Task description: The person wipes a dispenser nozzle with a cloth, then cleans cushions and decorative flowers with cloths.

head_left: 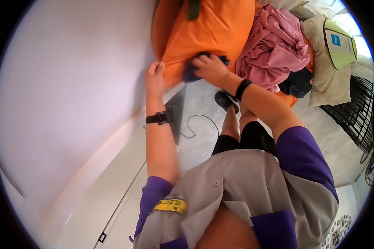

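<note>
A large, puffy orange beanbag-like seat (212, 31) with smooth fabric and a dark strap fills the upper middle. At its left edge, my left hand (155, 74) pinches a bit of the orange fabric between thumb and fingers. My right hand (210, 68) is closed over a dark navy cloth (191, 71) and presses it against the lower front of the seat. Motion blurs the cloth, and part of it is hidden under the fingers.
A crumpled pink cloth (274, 41) lies right of the seat, with a black item (296, 83) below it. Further right are a beige cushion (330, 85), a green-and-white panel (340, 45) and a black wire rack (353, 114). A cable (201, 116) crosses the floor; a white wall (75, 70) stands left.
</note>
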Motion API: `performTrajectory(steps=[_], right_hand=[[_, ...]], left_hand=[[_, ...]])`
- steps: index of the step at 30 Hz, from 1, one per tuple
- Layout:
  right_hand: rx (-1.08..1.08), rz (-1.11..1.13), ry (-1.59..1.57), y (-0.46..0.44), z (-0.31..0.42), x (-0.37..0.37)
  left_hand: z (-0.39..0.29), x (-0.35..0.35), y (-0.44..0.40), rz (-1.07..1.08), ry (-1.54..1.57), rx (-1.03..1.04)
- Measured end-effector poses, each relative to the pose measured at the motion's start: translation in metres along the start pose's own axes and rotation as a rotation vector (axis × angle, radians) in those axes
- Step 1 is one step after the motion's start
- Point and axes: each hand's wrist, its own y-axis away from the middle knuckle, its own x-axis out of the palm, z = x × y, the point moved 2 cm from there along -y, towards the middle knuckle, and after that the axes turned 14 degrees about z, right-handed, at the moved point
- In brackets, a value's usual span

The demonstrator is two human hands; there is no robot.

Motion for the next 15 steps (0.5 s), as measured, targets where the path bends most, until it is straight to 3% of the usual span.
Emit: performTrajectory(steps=[3,4,6,7,9,10,11,12,14,15], right_hand=[[0.138,0.091,-0.03,0.024,-0.045,-0.003],[0.119,0.011,-0.116,0.032,-0.06,-0.009],[0.387,0.036,-0.209,0.045,-0.085,-0.018],[0.37,0.177,-0.051,0.057,-0.111,0.016],[0.541,0.057,-0.153,0.078,-0.119,-0.006],[0.619,-0.016,-0.196,0.085,-0.119,-0.017],[0.624,-0.024,-0.193,0.085,-0.115,-0.025],[0.537,-0.163,-0.271,0.081,-0.103,-0.038],[0.337,-0.373,-0.383,0.066,-0.071,-0.066],[0.21,-0.401,-0.417,0.051,-0.058,-0.075]], left_hand=[[-0.007,0.005,0.002,-0.082,-0.079,-0.023],[-0.008,0.004,-0.002,-0.091,-0.071,-0.008],[-0.011,0.002,-0.001,-0.109,-0.064,0.006],[-0.017,0.002,0.0,-0.103,-0.104,-0.037],[-0.022,-0.002,0.0,-0.095,-0.149,-0.077],[-0.025,-0.004,-0.001,-0.09,-0.372,-0.105],[-0.028,-0.004,-0.005,-0.084,-0.595,-0.128],[-0.032,0.002,-0.006,-0.081,-0.598,-0.12],[-0.041,0.025,-0.001,-0.22,-0.733,0.191],[-0.042,0.035,-0.005,-0.212,-0.737,0.192]])
